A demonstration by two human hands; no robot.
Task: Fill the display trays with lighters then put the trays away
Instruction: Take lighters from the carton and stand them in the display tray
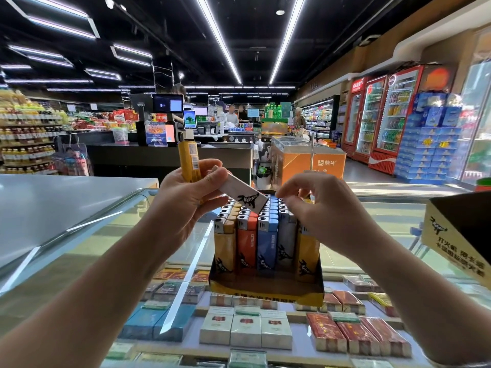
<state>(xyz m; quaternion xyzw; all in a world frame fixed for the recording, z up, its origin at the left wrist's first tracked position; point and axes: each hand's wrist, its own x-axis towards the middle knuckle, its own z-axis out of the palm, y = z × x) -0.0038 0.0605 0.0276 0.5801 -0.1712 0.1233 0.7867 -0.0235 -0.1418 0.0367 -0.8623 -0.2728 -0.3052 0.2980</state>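
Yellow cardboard forms the display tray (265, 294), which stands on the glass counter (372, 221) directly below and between the two hands, packed with upright lighters (265, 243) in yellow, orange, blue and white rows. Above the tray's left side, the left hand (183, 200) grips two lighters at once: a yellow lighter (189, 162) standing upright out of the top of the fist, and a white lighter (243, 193) pinched under the thumb and slanting down to the right over the rows. Over the tray's right side, the right hand (318, 205) hangs with fingers curled downward, fingertips at the lighter tops; whether they pinch one cannot be told. Farther right of that hand, a second yellow box (457, 235) sits at the frame's edge. Cigarette packs (247, 330) lie under the glass beneath both forearms.
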